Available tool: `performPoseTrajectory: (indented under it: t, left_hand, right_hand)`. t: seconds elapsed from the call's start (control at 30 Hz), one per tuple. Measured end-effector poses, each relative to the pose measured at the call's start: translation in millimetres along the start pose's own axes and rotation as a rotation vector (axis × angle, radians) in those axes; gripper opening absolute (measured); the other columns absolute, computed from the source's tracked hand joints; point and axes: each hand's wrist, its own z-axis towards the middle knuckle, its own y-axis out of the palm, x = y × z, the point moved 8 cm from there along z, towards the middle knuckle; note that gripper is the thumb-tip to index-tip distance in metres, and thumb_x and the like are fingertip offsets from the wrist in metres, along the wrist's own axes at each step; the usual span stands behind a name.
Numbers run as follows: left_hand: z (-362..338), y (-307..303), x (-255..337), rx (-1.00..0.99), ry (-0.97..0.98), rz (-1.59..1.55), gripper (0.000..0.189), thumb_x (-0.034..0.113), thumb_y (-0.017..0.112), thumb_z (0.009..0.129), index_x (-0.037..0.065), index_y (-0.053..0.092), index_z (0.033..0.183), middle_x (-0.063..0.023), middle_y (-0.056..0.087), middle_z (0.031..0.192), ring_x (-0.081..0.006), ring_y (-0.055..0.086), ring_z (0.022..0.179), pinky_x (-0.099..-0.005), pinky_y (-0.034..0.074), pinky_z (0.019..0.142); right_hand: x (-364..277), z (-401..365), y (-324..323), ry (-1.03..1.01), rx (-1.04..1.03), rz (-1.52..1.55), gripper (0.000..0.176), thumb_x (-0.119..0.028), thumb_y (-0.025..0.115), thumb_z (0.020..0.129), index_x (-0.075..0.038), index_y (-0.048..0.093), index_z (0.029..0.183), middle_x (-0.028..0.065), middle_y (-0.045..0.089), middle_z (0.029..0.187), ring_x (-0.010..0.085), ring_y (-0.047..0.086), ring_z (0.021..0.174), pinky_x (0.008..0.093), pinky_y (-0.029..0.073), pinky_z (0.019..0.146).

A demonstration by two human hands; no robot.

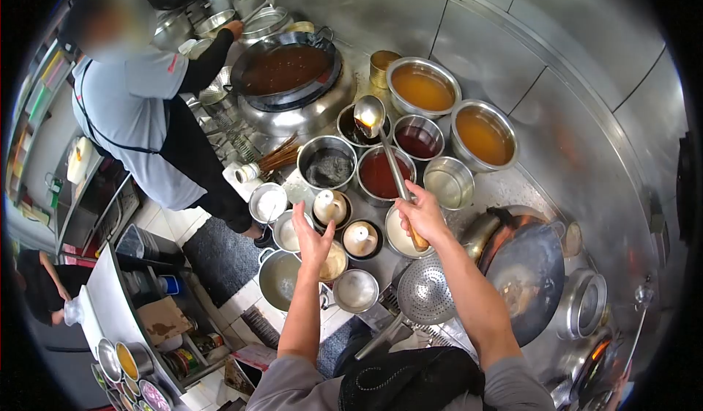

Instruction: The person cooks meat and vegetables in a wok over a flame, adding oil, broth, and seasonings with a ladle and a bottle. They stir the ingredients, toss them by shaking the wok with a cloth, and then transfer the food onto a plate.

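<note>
My right hand (423, 217) is closed around the wooden end of a metal ladle (394, 163). The ladle's bowl is over a pot of dark sauce (348, 134), with some dark liquid in it. My left hand (312, 244) has its fingers spread and holds nothing. It hovers above small seasoning bowls, near a bowl of white powder (286, 231) and a container with a white scoop-like piece (329, 206). Close to the ladle stand a pot of red sauce (381, 180), a pot of dark red liquid (419, 138) and a pot of clear yellowish liquid (448, 184).
A perforated strainer (426, 290) and a large wok (524, 283) lie close to my right forearm. Two bowls of amber broth (422, 87) stand along the steel wall. A co-worker (132, 118) stands left beside a wok of brown liquid (285, 69). Another person (45, 286) is far left.
</note>
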Motion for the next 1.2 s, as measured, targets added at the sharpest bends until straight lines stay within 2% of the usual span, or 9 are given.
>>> performPoseTrajectory:
  t: [0.37,0.53,0.6,0.67,0.77,0.87,0.97,1.1,1.2]
  left_hand:
    - [12.5,31.0,3.9,-0.063,-0.030,0.105,0.118,0.031,0.091,0.063,-0.006,0.020,0.150,-0.0277,0.038,0.147,-0.0403,0.035,0.140,-0.0531,0.019,0.120]
    - [25.6,36.9,-4.9,-0.070,-0.170,0.141,0.100,0.036,0.089,0.063,-0.004,0.038,0.140,-0.0232,0.052,0.133,-0.0374,0.047,0.130,-0.0547,0.016,0.121]
    - [30.7,28.3,-5.6,0.045,-0.195,-0.080,0.097,0.030,0.088,0.064,-0.008,0.039,0.138,-0.0245,0.053,0.130,-0.0371,0.049,0.127,-0.0467,0.031,0.115]
    - [35.7,12.6,4.2,0.103,-0.287,-0.361,0.100,0.028,0.091,0.065,-0.009,0.037,0.140,-0.0252,0.050,0.134,-0.0342,0.050,0.125,-0.0418,0.040,0.108]
    - [50.0,-37.6,23.0,0.184,-0.101,-0.267,0.097,0.018,0.089,0.074,-0.004,0.030,0.148,-0.0211,0.044,0.143,-0.0297,0.050,0.125,-0.0433,0.044,0.105]
    - [48.9,-84.8,72.9,0.176,0.030,-0.631,0.103,0.013,0.086,0.074,0.003,0.022,0.154,-0.0178,0.041,0.147,-0.0296,0.048,0.129,-0.0439,0.042,0.108]
    - [36.5,-94.9,106.7,-0.111,0.138,-0.682,0.097,0.018,0.083,0.078,0.001,0.024,0.153,-0.0177,0.044,0.144,-0.0291,0.050,0.126,-0.0435,0.043,0.106]
    - [-3.9,-50.0,172.4,-0.577,0.064,-0.673,0.099,0.029,0.088,0.071,0.001,0.033,0.148,-0.0141,0.052,0.132,-0.0250,0.054,0.118,-0.0396,0.046,0.099]
    - [-46.2,22.5,240.9,-1.018,0.139,-0.505,0.098,0.031,0.091,0.065,0.002,0.041,0.144,-0.0109,0.057,0.127,-0.0214,0.057,0.113,-0.0378,0.047,0.098]
  right_hand:
    - [9.8,-4.4,-2.9,-0.005,0.027,0.055,0.065,-0.011,0.062,0.096,-0.004,0.032,0.153,0.0033,0.057,0.069,0.0109,0.053,0.048,0.0284,0.043,0.039]
    - [33.8,-37.9,-13.4,0.092,-0.478,1.226,0.033,-0.016,0.049,0.103,-0.013,0.051,0.136,0.0044,0.056,0.081,0.0058,0.047,0.048,0.0245,0.041,0.041]
    - [53.0,-82.9,-46.1,0.035,-0.483,1.377,0.035,-0.015,0.045,0.104,-0.015,0.049,0.139,0.0056,0.053,0.083,0.0052,0.044,0.045,0.0230,0.040,0.039]
    - [45.6,-159.4,-84.5,-0.049,-0.281,1.344,0.040,-0.016,0.046,0.103,-0.016,0.047,0.143,0.0063,0.050,0.083,0.0051,0.039,0.042,0.0216,0.037,0.036]
    - [58.3,-289.1,-146.5,-0.124,0.153,0.912,0.050,-0.012,0.054,0.099,-0.013,0.043,0.148,0.0080,0.051,0.076,0.0066,0.040,0.039,0.0212,0.034,0.035]
    - [86.5,-402.8,-187.3,0.050,0.551,0.380,0.061,-0.001,0.058,0.094,-0.009,0.038,0.151,0.0075,0.058,0.074,0.0090,0.047,0.044,0.0230,0.037,0.039]
    - [134.2,-468.4,-212.2,0.244,0.800,-0.069,0.060,0.000,0.056,0.093,-0.008,0.041,0.150,0.0037,0.059,0.071,0.0081,0.052,0.052,0.0269,0.042,0.045]
    - [197.0,-504.4,-240.0,0.319,0.829,-0.828,0.062,-0.014,0.061,0.090,-0.010,0.041,0.149,0.0268,0.068,0.082,0.0434,0.067,0.065,0.0480,0.053,0.061]
    - [220.3,-526.0,-222.9,0.264,0.773,-0.552,0.061,-0.014,0.063,0.091,-0.008,0.043,0.148,0.0259,0.069,0.082,0.0392,0.069,0.066,0.0438,0.055,0.066]
